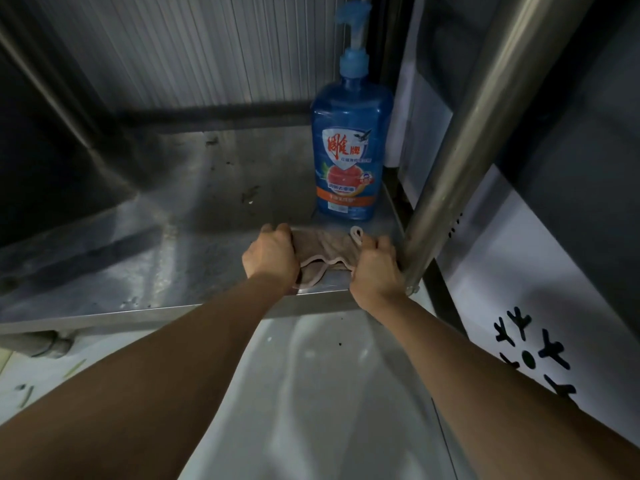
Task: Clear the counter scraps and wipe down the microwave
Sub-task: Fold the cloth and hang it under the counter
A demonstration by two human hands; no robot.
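Observation:
A beige cloth [327, 252] with a pale trim and a small hanging loop lies bunched at the front right edge of a low steel shelf [194, 209]. My left hand [268, 252] grips its left end with curled fingers. My right hand [375, 266] grips its right end, close to the shelf's steel leg. Part of the cloth hangs over the shelf's front edge. No microwave is in view.
A blue pump bottle of dish soap [349, 143] stands just behind the cloth. A round steel leg [460, 143] rises at the right, next to a white panel [519, 271]. Dark specks dot the shelf. Tiled floor [304, 393] lies below.

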